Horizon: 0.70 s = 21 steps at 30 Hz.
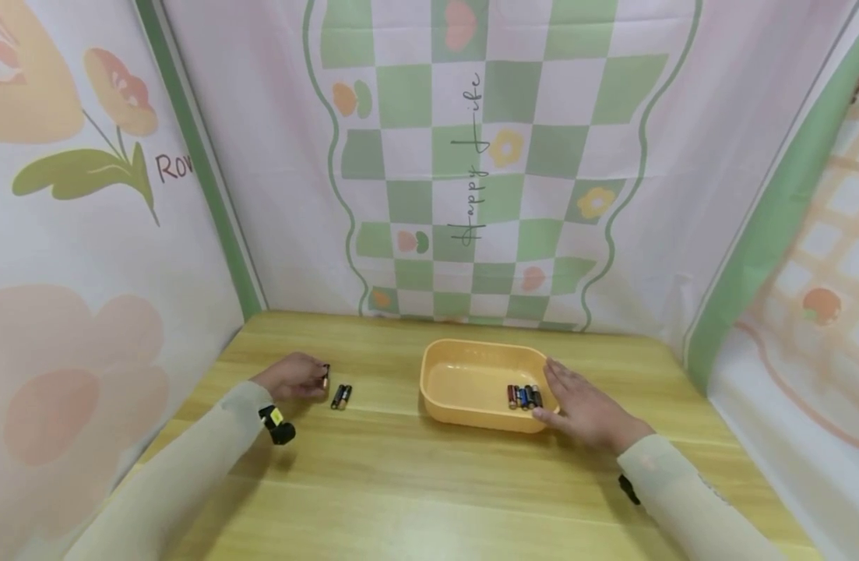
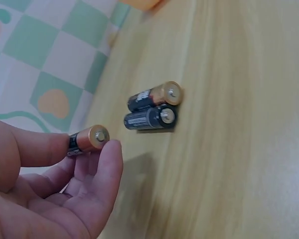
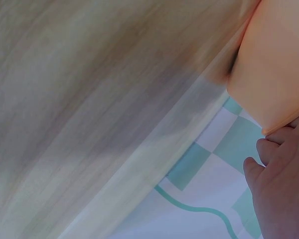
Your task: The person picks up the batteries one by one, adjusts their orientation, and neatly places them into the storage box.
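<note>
My left hand (image 1: 296,377) pinches a battery (image 2: 89,140) with a copper-coloured end between thumb and fingers. Just right of it, two batteries lie side by side on the table: one black with a gold end (image 2: 157,97), the other dark all over (image 2: 148,119). A yellow plastic basin (image 1: 481,419) stands right of the middle. Several batteries (image 1: 524,396) are lined up inside, near its right end. At that end my right hand (image 1: 589,407) rests on the rim, fingers extended along the side and thumb at the front corner.
The wooden table (image 1: 415,483) reaches back to a curtain (image 1: 457,156) with green and white checks. Printed cloth also hangs on the left (image 1: 72,234) and right sides. Bands with small black devices sit on both wrists.
</note>
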Each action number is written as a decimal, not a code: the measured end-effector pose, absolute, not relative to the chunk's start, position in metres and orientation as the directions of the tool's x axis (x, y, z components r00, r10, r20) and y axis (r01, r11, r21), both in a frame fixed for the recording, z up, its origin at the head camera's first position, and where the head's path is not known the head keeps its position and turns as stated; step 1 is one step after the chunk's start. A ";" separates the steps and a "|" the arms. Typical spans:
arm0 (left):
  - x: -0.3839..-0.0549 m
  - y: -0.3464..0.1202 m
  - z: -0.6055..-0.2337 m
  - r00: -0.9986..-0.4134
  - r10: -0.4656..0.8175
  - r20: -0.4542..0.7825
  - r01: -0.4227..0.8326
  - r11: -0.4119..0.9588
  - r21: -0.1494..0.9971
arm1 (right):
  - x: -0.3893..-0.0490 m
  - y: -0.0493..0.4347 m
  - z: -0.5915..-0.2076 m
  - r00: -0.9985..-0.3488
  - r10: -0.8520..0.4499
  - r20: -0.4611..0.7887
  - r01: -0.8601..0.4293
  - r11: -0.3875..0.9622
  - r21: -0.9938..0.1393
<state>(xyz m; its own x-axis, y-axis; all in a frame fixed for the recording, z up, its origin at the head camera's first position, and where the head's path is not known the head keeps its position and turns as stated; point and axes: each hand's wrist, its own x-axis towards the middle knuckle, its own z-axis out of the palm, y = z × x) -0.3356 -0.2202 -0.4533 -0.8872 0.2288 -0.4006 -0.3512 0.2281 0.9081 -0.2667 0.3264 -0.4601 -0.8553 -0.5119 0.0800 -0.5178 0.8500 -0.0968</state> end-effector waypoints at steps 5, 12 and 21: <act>-0.335 -0.222 -0.449 -0.881 0.272 -0.388 -0.348 0.185 0.919 | -0.266 0.326 -0.460 -0.857 -0.509 0.078 -0.515 0.850 -0.107; -0.333 -0.220 -0.441 -0.875 0.292 -0.386 -0.367 0.118 0.923 | -0.265 0.325 -0.460 -0.851 -0.516 0.094 -0.524 0.845 -0.107; -0.329 -0.220 -0.431 -0.856 0.380 -0.350 -0.356 0.059 0.933 | -0.266 0.326 -0.462 -0.848 -0.519 0.107 -0.528 0.843 -0.103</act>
